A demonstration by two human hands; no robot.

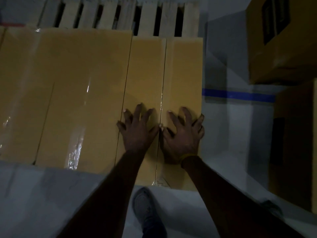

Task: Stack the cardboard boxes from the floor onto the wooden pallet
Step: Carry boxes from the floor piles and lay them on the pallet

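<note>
While both hands are laid flat with fingers spread, the narrow cardboard box [163, 93] on the wooden pallet [149, 18] is pressed: left hand [137, 127] left of its taped seam, right hand [183, 133] at its right edge. Wider boxes [68, 93] are packed touching on the left. More boxes [281, 40] are seen on the floor [240, 134], far right.

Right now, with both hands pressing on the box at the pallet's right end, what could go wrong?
1. The box reaches the right edge of the pallet; a sideways push from the right hand or left hand may leave it overhanging.
2. The shoe stands close under the box's near edge; a slipping box could hit it.
</note>
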